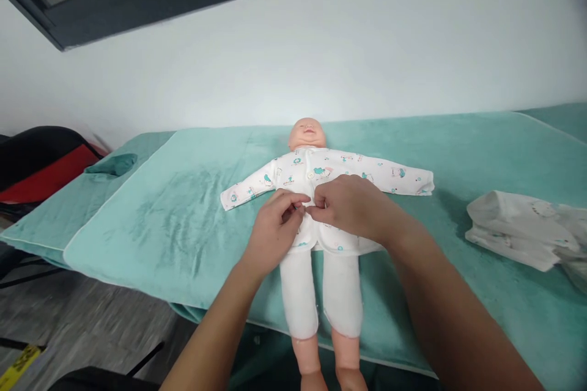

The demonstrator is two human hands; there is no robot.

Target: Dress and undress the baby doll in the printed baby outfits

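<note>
A baby doll (307,132) lies on its back on a teal towel (183,220), head away from me, legs hanging over the near edge. It wears a white printed shirt (348,168) with sleeves spread wide, and white leggings (298,293). My left hand (274,229) and my right hand (351,204) meet over the doll's belly. Both pinch the shirt's front edges together at the middle, fingers closed on the cloth.
A crumpled white garment (518,229) lies on the towel at the right. A small folded teal cloth (112,165) sits at the far left. A black and red chair (41,162) stands beyond the left end. White wall behind.
</note>
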